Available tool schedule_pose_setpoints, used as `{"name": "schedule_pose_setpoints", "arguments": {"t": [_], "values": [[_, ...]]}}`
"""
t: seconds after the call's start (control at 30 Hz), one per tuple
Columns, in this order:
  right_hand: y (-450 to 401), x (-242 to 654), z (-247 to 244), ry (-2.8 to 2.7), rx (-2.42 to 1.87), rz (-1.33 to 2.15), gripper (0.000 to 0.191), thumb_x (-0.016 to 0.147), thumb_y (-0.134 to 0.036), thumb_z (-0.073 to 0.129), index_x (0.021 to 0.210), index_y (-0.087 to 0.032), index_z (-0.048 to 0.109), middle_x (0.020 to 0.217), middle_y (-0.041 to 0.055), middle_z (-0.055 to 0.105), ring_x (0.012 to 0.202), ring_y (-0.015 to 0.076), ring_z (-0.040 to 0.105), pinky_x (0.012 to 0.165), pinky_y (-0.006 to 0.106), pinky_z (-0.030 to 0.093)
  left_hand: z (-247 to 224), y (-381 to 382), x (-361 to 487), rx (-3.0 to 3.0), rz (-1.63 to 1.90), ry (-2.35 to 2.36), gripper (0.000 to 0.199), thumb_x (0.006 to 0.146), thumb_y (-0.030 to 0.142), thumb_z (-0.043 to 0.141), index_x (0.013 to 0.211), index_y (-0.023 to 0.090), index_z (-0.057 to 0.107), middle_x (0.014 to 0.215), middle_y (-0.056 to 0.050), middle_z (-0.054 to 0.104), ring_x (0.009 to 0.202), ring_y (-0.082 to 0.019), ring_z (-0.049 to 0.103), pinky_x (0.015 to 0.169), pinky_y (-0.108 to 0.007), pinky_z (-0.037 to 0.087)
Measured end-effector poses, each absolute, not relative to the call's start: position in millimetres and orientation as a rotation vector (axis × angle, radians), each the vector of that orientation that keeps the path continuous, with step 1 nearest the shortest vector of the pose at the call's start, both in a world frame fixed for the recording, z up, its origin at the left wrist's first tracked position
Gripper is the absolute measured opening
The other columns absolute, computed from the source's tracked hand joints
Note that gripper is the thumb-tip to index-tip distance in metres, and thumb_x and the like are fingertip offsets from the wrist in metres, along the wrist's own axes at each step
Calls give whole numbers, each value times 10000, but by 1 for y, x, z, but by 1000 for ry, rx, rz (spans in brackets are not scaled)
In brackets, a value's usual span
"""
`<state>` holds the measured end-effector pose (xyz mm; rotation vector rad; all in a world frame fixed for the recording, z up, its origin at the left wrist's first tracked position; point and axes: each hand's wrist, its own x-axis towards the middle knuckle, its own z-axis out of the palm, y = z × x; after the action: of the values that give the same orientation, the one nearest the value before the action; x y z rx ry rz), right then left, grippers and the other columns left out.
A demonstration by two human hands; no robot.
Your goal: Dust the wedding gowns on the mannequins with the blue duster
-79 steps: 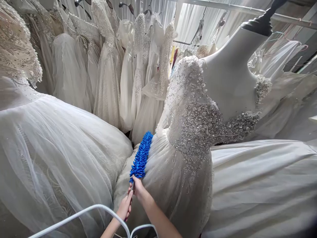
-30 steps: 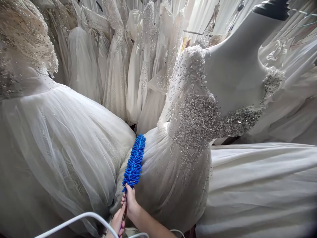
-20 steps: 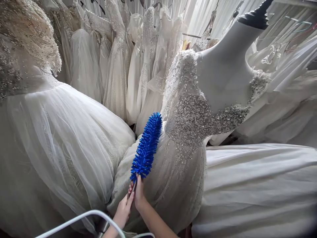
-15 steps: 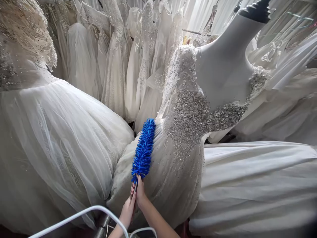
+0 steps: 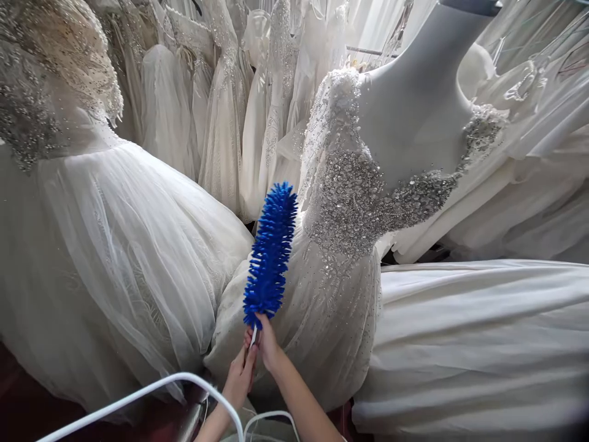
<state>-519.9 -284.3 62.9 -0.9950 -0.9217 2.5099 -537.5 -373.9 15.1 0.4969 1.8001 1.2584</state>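
Both of my hands are wrapped round the thin handle of a blue duster [image 5: 270,252] with thick, fluffy strands. My right hand [image 5: 268,344] grips it just below the blue head, and my left hand [image 5: 240,372] holds the handle lower down. The duster tilts up and slightly right, in front of the waist and skirt of a beaded white wedding dress [image 5: 340,202]. Whether its strands touch the fabric I cannot tell. A grey mannequin [image 5: 414,110] wears this dress.
Another full-skirted white dress [image 5: 133,227] stands close on the left. Several gowns [image 5: 221,123] hang behind. White satin fabric [image 5: 478,344] spreads out at the right. A curved white tube [image 5: 151,387] crosses the bottom left, with a metal post [image 5: 192,420] beside it.
The duster has risen and its head has come away from the skirt's waist, pointing more upward. Both hands moved up slightly with it. The view has shifted a little left.
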Motion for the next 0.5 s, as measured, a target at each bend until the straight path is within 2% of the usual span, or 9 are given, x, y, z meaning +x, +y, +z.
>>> {"name": "schedule_pose_setpoints", "arguments": {"t": [0.07, 0.13, 0.2, 0.3, 0.4, 0.5], "values": [[-272, -507, 65, -903, -1018, 2484, 436, 775, -514, 403, 487, -188, 424, 421, -35, 381, 401, 86, 365, 454, 217, 354, 15, -364, -527, 547, 1285, 1694, 802, 711, 733, 317, 1265, 158, 395, 388, 90, 351, 324, -129, 344, 334, -262, 289], [-263, -496, 58, -943, -1074, 2501, 464, 805, -492, 354, 463, -187, 422, 407, -28, 379, 395, 88, 366, 461, 216, 358, 7, -356, -515, 510, 1285, 1606, 753, 689, 753, 327, 1153, 178, 470, 373, 96, 337, 301, -123, 329, 317, -262, 290], [-258, -489, 45, -1012, -1151, 2553, 483, 830, -457, 314, 450, -181, 430, 398, -14, 394, 386, 91, 380, 458, 211, 360, -7, -354, -506, 411, 1273, 1566, 688, 646, 793, 326, 936, 207, 539, 364, 94, 325, 282, -114, 317, 304, -260, 290], [-262, -492, 21, -1048, -1218, 2640, 503, 847, -441, 266, 448, -181, 430, 387, -6, 398, 375, 96, 395, 455, 210, 373, -31, -362, -503, 299, 1242, 1570, 636, 575, 847, 314, 639, 238, 487, 342, 78, 315, 265, -105, 301, 299, -255, 265], [-279, -505, 5, -1018, -1237, 2661, 497, 850, -440, 257, 457, -183, 420, 391, -23, 371, 360, 88, 379, 445, 206, 380, -44, -378, -511, 273, 1228, 1642, 648, 548, 864, 280, 648, 262, 500, 327, 73, 299, 265, -120, 297, 308, -265, 253], [-295, -514, 5, -1006, -1234, 2688, 457, 848, -412, 270, 489, -180, 434, 416, -36, 362, 356, 87, 371, 430, 214, 380, -40, -393, -517, 285, 1121, 1771, 720, 529, 870, 197, 772, 283, 535, 347, 57, 320, 319, -185, 404, 342, -317, 334]]}}
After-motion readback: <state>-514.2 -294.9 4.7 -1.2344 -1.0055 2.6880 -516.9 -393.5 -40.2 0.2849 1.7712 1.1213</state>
